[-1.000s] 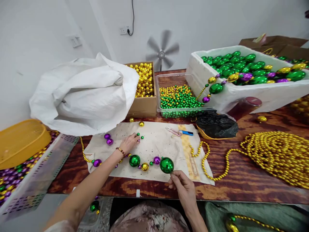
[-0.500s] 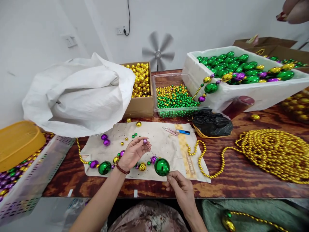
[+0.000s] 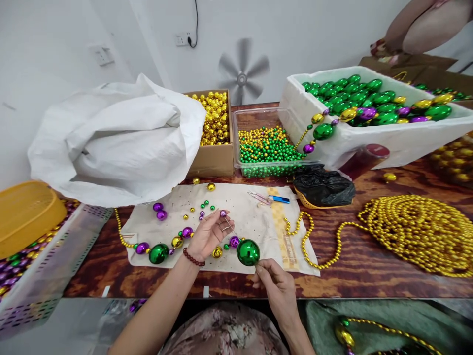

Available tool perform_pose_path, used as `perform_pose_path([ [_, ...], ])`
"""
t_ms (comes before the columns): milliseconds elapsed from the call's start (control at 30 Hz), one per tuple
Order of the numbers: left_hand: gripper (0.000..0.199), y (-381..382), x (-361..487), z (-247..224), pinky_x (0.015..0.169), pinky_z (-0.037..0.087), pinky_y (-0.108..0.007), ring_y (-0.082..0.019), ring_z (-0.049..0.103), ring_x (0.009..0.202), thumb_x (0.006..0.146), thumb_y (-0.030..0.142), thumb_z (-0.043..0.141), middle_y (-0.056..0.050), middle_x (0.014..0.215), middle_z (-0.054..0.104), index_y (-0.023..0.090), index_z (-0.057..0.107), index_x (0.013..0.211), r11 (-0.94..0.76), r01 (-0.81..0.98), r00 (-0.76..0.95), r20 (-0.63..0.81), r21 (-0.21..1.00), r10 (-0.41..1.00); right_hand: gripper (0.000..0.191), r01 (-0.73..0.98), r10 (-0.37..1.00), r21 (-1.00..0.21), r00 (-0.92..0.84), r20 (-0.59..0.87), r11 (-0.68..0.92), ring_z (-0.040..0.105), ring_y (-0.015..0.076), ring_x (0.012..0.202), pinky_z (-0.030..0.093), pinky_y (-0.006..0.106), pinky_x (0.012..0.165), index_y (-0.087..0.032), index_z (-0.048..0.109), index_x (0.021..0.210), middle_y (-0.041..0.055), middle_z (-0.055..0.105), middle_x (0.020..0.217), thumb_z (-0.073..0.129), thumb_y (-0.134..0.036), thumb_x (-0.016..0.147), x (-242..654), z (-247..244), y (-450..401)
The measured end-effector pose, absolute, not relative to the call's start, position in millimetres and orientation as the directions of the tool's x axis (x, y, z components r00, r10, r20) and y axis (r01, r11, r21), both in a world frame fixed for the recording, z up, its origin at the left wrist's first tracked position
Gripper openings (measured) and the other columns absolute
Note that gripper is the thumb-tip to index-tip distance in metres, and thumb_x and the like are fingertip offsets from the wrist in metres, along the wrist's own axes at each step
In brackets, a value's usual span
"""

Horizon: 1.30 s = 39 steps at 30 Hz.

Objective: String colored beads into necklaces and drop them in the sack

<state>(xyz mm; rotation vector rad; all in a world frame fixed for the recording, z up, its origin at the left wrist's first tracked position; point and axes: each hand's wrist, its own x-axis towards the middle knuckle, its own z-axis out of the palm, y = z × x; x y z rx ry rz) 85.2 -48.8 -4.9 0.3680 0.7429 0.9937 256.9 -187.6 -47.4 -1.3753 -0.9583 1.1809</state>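
Between thumb and fingertips of my left hand (image 3: 209,234) is a small purple bead (image 3: 222,213). A thin thread or needle runs from there down to a large green bead (image 3: 248,252). My right hand (image 3: 275,283) pinches the lower right end of that green bead; whether its fingertips also grip thread is hidden. Beside it sits a purple bead (image 3: 234,241). More of the beaded strand, with another green bead (image 3: 158,253), lies on the cloth (image 3: 254,222), partly behind my left wrist. Loose small beads (image 3: 204,204) are scattered beyond my left hand.
Behind the cloth stand a carton of gold beads (image 3: 216,161), a clear tub (image 3: 254,114) and a foam box (image 3: 369,143). A white sack (image 3: 121,153) is left. A gold bead chain (image 3: 414,234), blue-handled snips (image 3: 279,199) and a black bag (image 3: 325,185) lie right.
The view has shifted slightly. My left hand has edged right relative to the cloth, uncovering small purple beads behind it. Both hands keep their hold. At upper right another person's arm reaches farther in.
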Motion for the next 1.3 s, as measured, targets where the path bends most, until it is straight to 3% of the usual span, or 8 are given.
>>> perform_pose_path([
  [233, 0.016, -49, 87, -10, 0.082, 0.057, -0.029, -0.015, 0.071, 0.078, 0.085, 0.026, 0.073, -0.005, 0.081, 0.073, 0.012, 0.072, 0.091, 0.493, -0.601, 0.316, -0.379, 0.629, 0.870, 0.033, -0.060, 0.958, -0.986, 0.233, -0.165, -0.155, 0.063, 0.0149, 0.053, 0.051, 0.023, 0.053, -0.018, 0.064, 0.076, 0.0029, 0.068, 0.065, 0.060, -0.047, 0.091, 253, -53, -190],
  [533, 0.025, -53, 114, -6, 0.083, 0.054, -0.031, -0.019, 0.071, 0.087, 0.076, 0.034, 0.079, -0.008, 0.090, 0.074, 0.014, 0.073, 0.089, 0.412, -0.427, 0.336, -0.282, 0.805, 0.899, 0.036, -0.141, 0.950, -0.979, 0.255, -0.183, -0.151, 0.061, 0.0146, 0.051, 0.048, 0.023, 0.051, -0.017, 0.065, 0.078, 0.0021, 0.067, 0.063, 0.068, -0.053, 0.083, 260, -52, -164],
  [700, 0.034, -50, 167, -19, 0.064, 0.047, -0.024, -0.014, 0.063, 0.071, 0.082, 0.048, 0.068, -0.005, 0.077, 0.069, 0.015, 0.070, 0.087, 0.265, -0.456, 0.201, -0.191, 0.850, 0.961, 0.043, -0.189, 0.933, -0.969, 0.293, -0.209, -0.158, 0.061, 0.0153, 0.047, 0.045, 0.023, 0.044, -0.017, 0.064, 0.078, 0.0032, 0.068, 0.061, 0.076, -0.058, 0.071, 270, -55, -139],
  [800, 0.031, -41, 185, -22, 0.059, 0.042, -0.024, -0.013, 0.057, 0.062, 0.086, 0.046, 0.060, -0.002, 0.066, 0.062, 0.016, 0.068, 0.087, 0.185, -0.340, 0.170, -0.133, 0.922, 0.976, 0.043, -0.100, 0.954, -0.983, 0.243, -0.176, -0.156, 0.063, 0.0159, 0.049, 0.046, 0.023, 0.044, -0.017, 0.066, 0.079, 0.0055, 0.071, 0.068, 0.075, -0.058, 0.073, 286, -53, -131],
  [967, 0.025, -29, 191, -14, 0.065, 0.040, -0.026, -0.014, 0.052, 0.064, 0.086, 0.030, 0.055, -0.001, 0.063, 0.059, 0.018, 0.064, 0.066, -0.240, 0.117, 0.522, 0.146, 0.964, 0.840, 0.035, 0.109, 0.894, -0.994, 0.446, 0.042, -0.008, 0.056, 0.0115, 0.047, 0.046, 0.025, 0.047, -0.018, 0.074, 0.097, 0.0022, 0.070, 0.074, 0.072, -0.048, 0.079, 324, -28, -112],
  [1067, 0.022, -25, 194, -8, 0.066, 0.038, -0.027, -0.015, 0.053, 0.064, 0.084, 0.022, 0.054, -0.002, 0.066, 0.063, 0.018, 0.065, 0.066, -0.434, 0.224, 0.677, 0.181, 0.873, 0.713, 0.023, 0.097, 0.925, -0.993, 0.367, 0.098, 0.067, 0.052, 0.0102, 0.047, 0.043, 0.024, 0.046, -0.018, 0.074, 0.081, 0.0010, 0.068, 0.072, 0.076, -0.041, 0.076, 338, -12, -95],
  [1233, 0.024, -12, 198, -1, 0.060, 0.037, -0.024, -0.012, 0.052, 0.058, 0.085, 0.027, 0.055, 0.000, 0.059, 0.062, 0.016, 0.070, 0.069, -0.288, 0.201, 0.788, 0.020, 0.936, 0.615, 0.030, -0.158, 0.817, -0.972, 0.574, 0.053, 0.174, 0.054, 0.0077, 0.045, 0.042, 0.020, 0.045, -0.020, 0.061, 0.079, -0.0010, 0.068, 0.074, 0.070, -0.049, 0.081, 358, -2, -77],
  [1300, 0.025, -5, 200, 2, 0.058, 0.038, -0.023, -0.011, 0.053, 0.056, 0.084, 0.029, 0.056, 0.000, 0.057, 0.062, 0.015, 0.070, 0.069, -0.137, 0.160, 0.815, -0.052, 0.978, 0.577, 0.035, -0.233, 0.867, -0.962, 0.498, 0.006, 0.141, 0.057, 0.0087, 0.047, 0.044, 0.020, 0.045, -0.021, 0.059, 0.082, -0.0005, 0.070, 0.077, 0.072, -0.052, 0.077, 363, -1, -76],
])
